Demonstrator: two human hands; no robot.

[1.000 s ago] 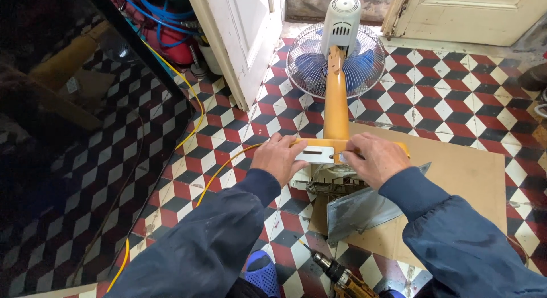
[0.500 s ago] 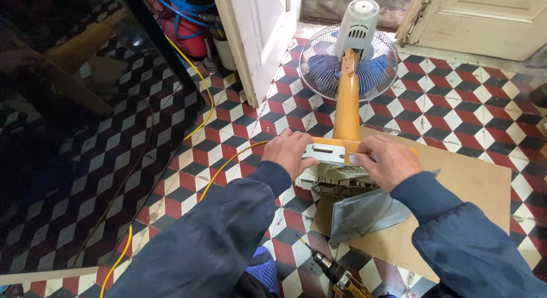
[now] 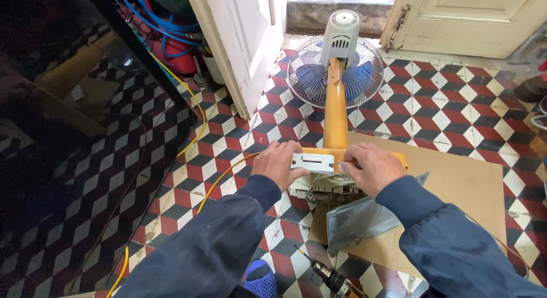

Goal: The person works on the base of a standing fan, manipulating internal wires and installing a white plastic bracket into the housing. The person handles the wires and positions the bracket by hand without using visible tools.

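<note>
A pedestal fan lies flat on the tiled floor, its orange pole (image 3: pixel 335 113) running away from me to the blue-bladed head (image 3: pixel 336 76) in a wire cage. At the near end of the pole my left hand (image 3: pixel 279 164) and my right hand (image 3: pixel 370 168) hold a small white slotted metal plate (image 3: pixel 313 162) between them, one at each end. The plate sits against the orange base of the pole. Beneath my hands lies a whitish fan part and a grey metal sheet (image 3: pixel 362 218).
A brown cardboard sheet (image 3: pixel 461 190) lies under the fan base. A power drill (image 3: pixel 333 281) lies near my knees beside a blue slipper (image 3: pixel 259 278). A yellow cable (image 3: pixel 199 133) winds over the floor to the left. White doors (image 3: pixel 245 41) stand behind; a dark glossy surface fills the left.
My view has shifted slightly, so the fan and hands sit a little further right and lower in frame. Both hands have stayed on the white plate at the pole's base.
</note>
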